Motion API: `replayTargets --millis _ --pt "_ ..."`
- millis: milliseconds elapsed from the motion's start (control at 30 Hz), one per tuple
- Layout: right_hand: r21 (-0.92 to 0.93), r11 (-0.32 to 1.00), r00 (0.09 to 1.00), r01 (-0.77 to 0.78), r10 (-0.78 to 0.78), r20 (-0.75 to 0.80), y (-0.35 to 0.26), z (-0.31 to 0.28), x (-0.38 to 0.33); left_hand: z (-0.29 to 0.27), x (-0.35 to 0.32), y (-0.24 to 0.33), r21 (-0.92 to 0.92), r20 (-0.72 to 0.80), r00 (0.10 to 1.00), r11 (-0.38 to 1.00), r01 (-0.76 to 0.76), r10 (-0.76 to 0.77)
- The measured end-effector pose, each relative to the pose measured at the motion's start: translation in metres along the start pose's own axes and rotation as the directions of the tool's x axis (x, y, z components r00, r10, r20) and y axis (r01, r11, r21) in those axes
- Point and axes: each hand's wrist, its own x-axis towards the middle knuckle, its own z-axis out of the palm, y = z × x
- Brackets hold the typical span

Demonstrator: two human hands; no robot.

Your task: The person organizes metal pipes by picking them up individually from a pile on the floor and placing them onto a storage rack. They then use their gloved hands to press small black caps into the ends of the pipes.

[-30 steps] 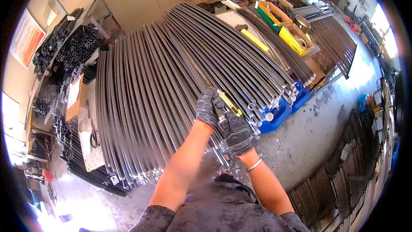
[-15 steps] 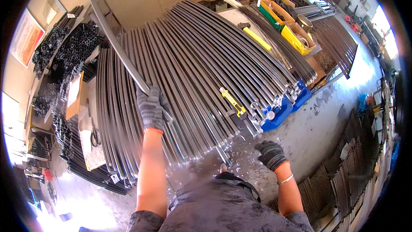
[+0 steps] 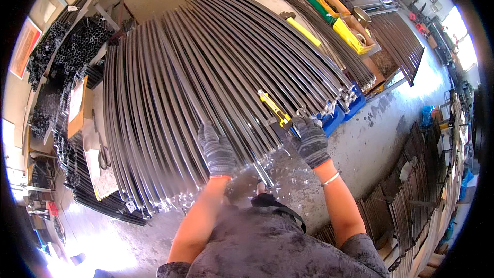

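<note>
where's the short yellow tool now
In the head view, right of centre, the short yellow tool lies over metal rods, just left of the right hand.

The left hand (image 3: 216, 149) and the right hand (image 3: 311, 143), near the centre of the frame, are covered by knitted gloves (image 3: 220, 162) streaked in dark and lighter grey, edged with orange cuffs (image 3: 322, 164). Beside the right cuff, a thin, pale bracelet (image 3: 331, 179) is worn. Across the bottom, a dark grey, blotchily patterned top (image 3: 278, 247) with short sleeves (image 3: 356, 247) is seen.
</note>
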Motion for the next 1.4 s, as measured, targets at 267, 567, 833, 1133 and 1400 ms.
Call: replayTargets --millis 267,567,833,1133,1400 --pt "-0.328 0.945 0.994 0.009 0.028 0.107 -0.025 0.041 0.068 0.020 -0.001 -0.013 0.280 0.045 0.980 0.939 -0.201 0.196" --pt "0.068 0.989 0.967 -0.135 0.117 0.227 -0.012 0.022 0.086 0.004 0.003 -0.009 0.419 0.192 0.973 0.886 -0.200 0.129" --pt "-0.035 0.997 0.934 -0.067 0.051 -0.353 0.072 0.005 0.115 0.002 0.003 -0.003 0.382 0.185 0.968 0.894 -0.232 0.172" --pt "0.004 1.000 0.877 0.015 -0.011 -0.480 0.013 -0.002 -0.016 0.002 0.006 -0.015 0.321 0.171 0.970 0.921 -0.220 0.172" --pt "0.847 -0.036 0.614 -0.530 0.673 0.412 0.066 0.083 -0.088 0.019 -0.003 0.021 0.209 0.339 0.802 0.792 -0.574 0.492"
